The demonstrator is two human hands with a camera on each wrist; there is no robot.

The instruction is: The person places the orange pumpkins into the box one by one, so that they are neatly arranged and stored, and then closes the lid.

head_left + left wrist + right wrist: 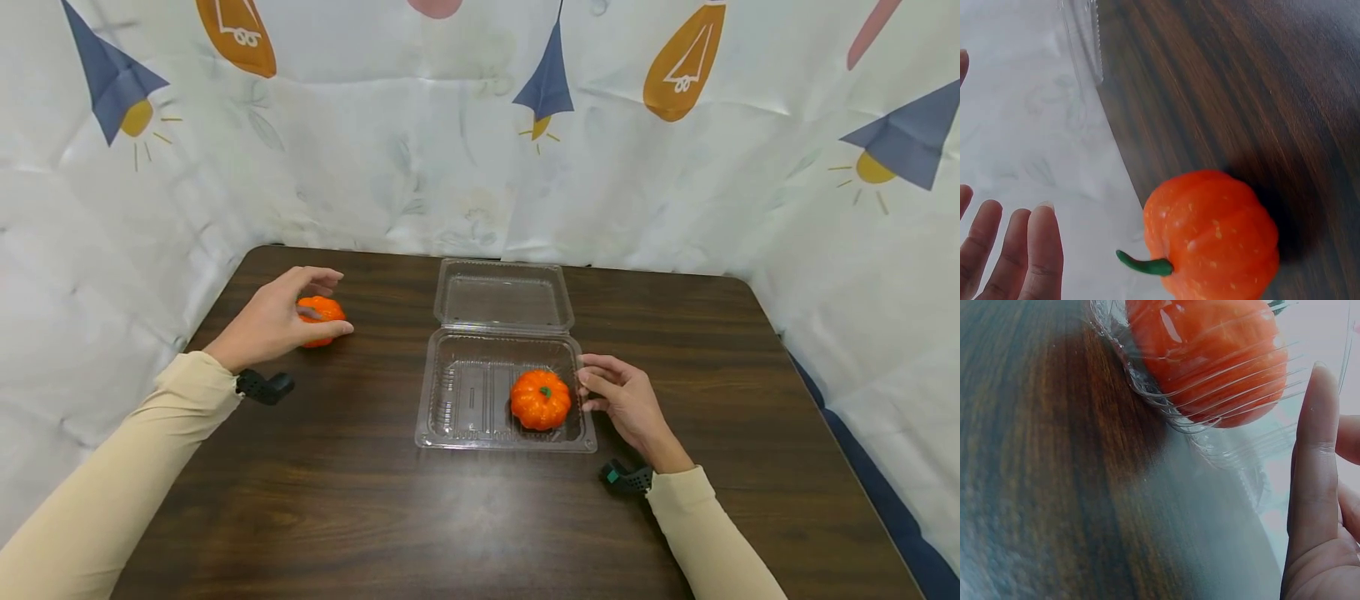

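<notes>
On the left of the table, my left hand [273, 321] is spread above and around a small orange pumpkin [324, 310], thumb and fingers wide apart. The left wrist view shows that pumpkin [1213, 234] with its green stem, and the fingers [1043, 256] apart from it. A clear plastic clamshell container [468, 446] lies with its lid folded back. Inside its right half sits another orange pumpkin [540, 400]. My right hand [626, 404] pinches the container's right rim between thumb and fingers. Through the clear wall, the right wrist view shows the pumpkin [1210, 359] close to those fingers.
The container's raised lid [504, 296] extends toward the back edge of the dark wooden table [337, 517]. A white patterned cloth [337, 167] hangs behind the table and along its sides.
</notes>
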